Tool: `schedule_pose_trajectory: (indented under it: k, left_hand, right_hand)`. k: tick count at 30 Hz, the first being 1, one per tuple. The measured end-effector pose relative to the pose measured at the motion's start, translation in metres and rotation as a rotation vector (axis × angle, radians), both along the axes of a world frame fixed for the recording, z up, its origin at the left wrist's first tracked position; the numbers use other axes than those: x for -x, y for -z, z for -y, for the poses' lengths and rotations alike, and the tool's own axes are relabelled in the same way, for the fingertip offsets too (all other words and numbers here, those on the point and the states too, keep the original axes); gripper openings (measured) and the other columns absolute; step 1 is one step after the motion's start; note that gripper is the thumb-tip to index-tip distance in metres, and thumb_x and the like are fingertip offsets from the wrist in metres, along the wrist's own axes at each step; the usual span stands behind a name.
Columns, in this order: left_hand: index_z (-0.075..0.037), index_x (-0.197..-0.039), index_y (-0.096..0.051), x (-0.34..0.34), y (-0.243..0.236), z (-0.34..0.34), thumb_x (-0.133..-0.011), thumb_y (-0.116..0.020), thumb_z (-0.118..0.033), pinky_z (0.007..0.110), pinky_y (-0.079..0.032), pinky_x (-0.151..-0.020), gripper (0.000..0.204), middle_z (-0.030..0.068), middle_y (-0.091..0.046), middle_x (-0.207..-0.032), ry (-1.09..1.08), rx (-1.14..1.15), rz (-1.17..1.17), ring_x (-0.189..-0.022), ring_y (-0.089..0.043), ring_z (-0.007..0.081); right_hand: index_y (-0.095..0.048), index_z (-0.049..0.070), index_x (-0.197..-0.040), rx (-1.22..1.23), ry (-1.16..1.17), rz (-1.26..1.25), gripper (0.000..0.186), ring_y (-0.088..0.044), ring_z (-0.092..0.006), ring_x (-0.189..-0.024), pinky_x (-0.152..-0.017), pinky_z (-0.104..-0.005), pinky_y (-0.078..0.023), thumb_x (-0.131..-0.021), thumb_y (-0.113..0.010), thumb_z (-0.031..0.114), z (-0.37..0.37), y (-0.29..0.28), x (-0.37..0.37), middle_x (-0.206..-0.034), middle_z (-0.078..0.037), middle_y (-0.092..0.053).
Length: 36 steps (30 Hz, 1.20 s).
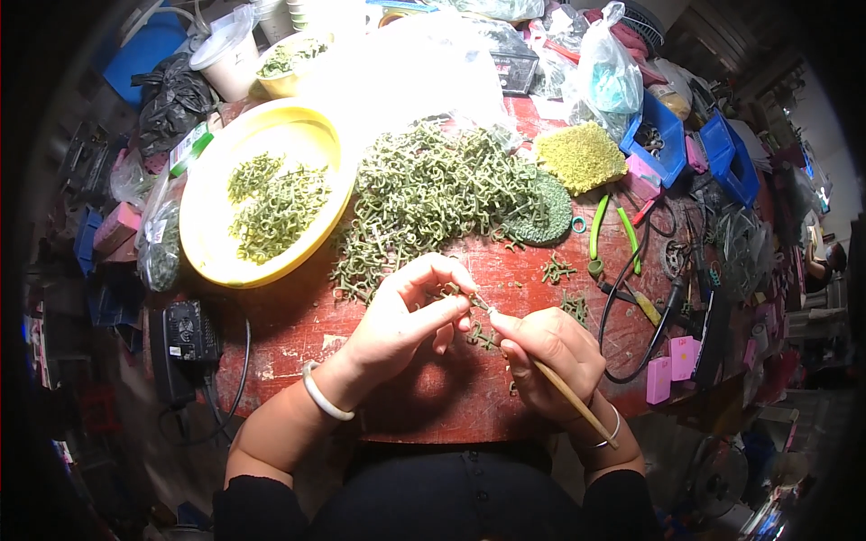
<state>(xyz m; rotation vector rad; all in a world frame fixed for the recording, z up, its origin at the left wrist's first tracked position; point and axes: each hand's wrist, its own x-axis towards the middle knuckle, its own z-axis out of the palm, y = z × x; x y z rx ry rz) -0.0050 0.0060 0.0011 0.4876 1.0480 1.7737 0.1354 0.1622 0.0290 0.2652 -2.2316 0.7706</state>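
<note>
My left hand (pixel 397 320), with a pale bangle at the wrist, pinches a small greenish piece (pixel 451 290) between thumb and fingers; its exact shape is mostly hidden. In my right hand (pixel 552 352) is a thin tool with a wooden handle (pixel 574 399), held like a pen. Its narrow metal tip (pixel 481 303) meets the fingertips of my left hand. Beyond both hands spreads a heap of small, curled green pieces (pixel 424 194). A few loose green pieces (pixel 482 336) lie on the red table under and beside my hands.
Left of the heap stands a yellow-rimmed basin (pixel 200 260) holding more green pieces. A round green mat (pixel 548 216) and a yellow bumpy block (pixel 580 158) sit to the right, near green-handled pliers (pixel 631 236), cables and pink blocks (pixel 659 380). A black power box (pixel 188 332) is at left.
</note>
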Motion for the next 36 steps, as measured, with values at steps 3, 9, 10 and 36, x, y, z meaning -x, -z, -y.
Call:
schedule_pose_trajectory:
  k: [3,9,10,36]
  left_hand:
    - [-0.006,-0.11,-0.061,0.0002,0.0013,-0.0004,-0.097,-0.063,-0.005,0.019,-0.048,-0.055,0.013,0.0021,-0.06,-0.1,0.0,0.004,0.0,-0.08,-0.064,0.0085]
    - [-0.006,-0.11,-0.061,0.0004,0.0006,0.0,-0.097,-0.064,-0.005,0.019,-0.048,-0.055,0.014,0.0021,-0.06,-0.101,0.003,0.003,0.002,-0.08,-0.064,0.0087]
    - [-0.006,-0.11,-0.061,0.0005,0.0008,-0.0003,-0.097,-0.064,-0.005,0.019,-0.048,-0.055,0.014,0.0022,-0.06,-0.101,0.005,0.005,-0.002,-0.08,-0.064,0.0087]
    - [-0.006,-0.111,-0.061,0.0002,0.0039,0.0003,-0.097,-0.064,-0.005,0.019,-0.049,-0.056,0.015,0.0018,-0.06,-0.104,0.012,0.013,-0.002,-0.082,-0.064,0.0082]
  right_hand:
    - [-0.07,-0.005,-0.107,0.004,-0.006,0.004,0.021,-0.062,-0.0227,-0.062,-0.055,-0.0322,-0.051,-0.087,-0.073,0.002,-0.0002,-0.0003,0.0,-0.077,-0.01,-0.063]
    - [-0.07,-0.003,-0.104,0.011,0.028,0.043,0.014,-0.065,-0.0227,-0.065,-0.059,-0.0316,-0.052,-0.093,-0.069,0.006,0.0012,-0.0011,-0.003,-0.081,-0.011,-0.068]
    - [-0.07,-0.003,-0.104,0.011,0.025,0.037,0.014,-0.065,-0.0226,-0.065,-0.059,-0.0316,-0.052,-0.093,-0.069,0.006,0.0009,-0.001,-0.0028,-0.081,-0.011,-0.068]
    - [-0.07,-0.005,-0.106,0.006,0.007,0.009,0.02,-0.061,-0.0231,-0.061,-0.054,-0.0325,-0.05,-0.087,-0.073,0.001,-0.0002,-0.0001,-0.0009,-0.077,-0.01,-0.063]
